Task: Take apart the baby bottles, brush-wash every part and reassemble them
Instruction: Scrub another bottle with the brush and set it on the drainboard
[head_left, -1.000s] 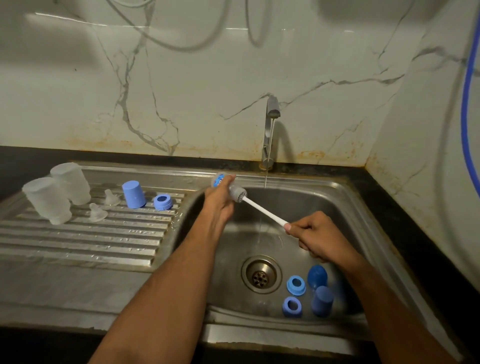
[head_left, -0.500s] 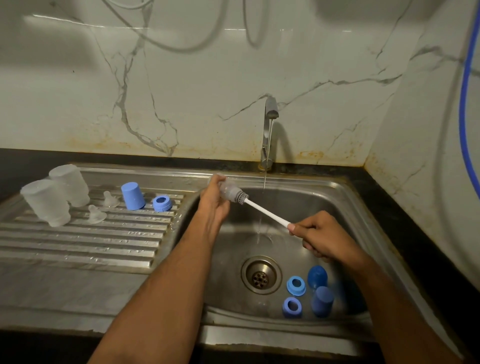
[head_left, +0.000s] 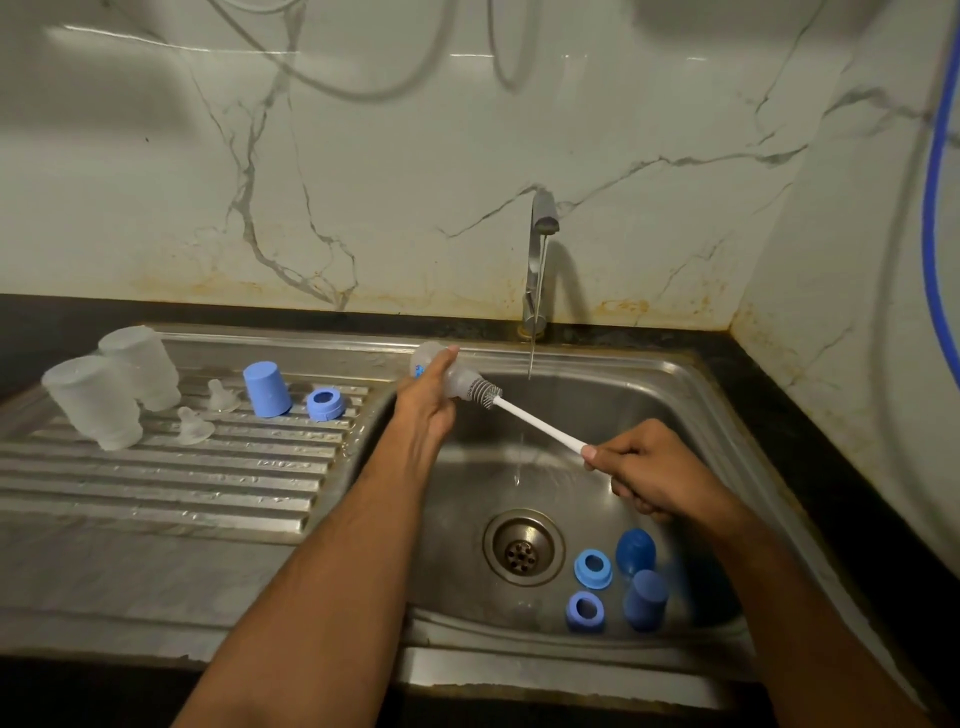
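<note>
My left hand (head_left: 426, 410) grips a clear bottle body (head_left: 460, 383) lying sideways over the sink's left rim, its mouth toward the right. My right hand (head_left: 649, 475) holds the white handle of a bottle brush (head_left: 530, 418); part of its dark bristle head shows at the bottle's mouth. Two frosted bottle bodies (head_left: 104, 400) stand upside down on the drainboard (head_left: 171, 483), with two clear teats (head_left: 195, 426), a blue cap (head_left: 266, 388) and a blue ring (head_left: 325, 404). In the basin (head_left: 467, 488) lie two blue rings (head_left: 592, 569) and two blue caps (head_left: 644, 600).
Behind the basin the tap (head_left: 540, 260) runs a thin stream of water down toward the drain (head_left: 522, 553). A marble wall closes the back and right side. A blue hose (head_left: 935, 182) hangs at the right. Dark counter edges the sink.
The brush has slid partly out of the bottle, so more bristles show at the mouth. My right hand drew back a little to the right. The left hand tilted the bottle slightly.
</note>
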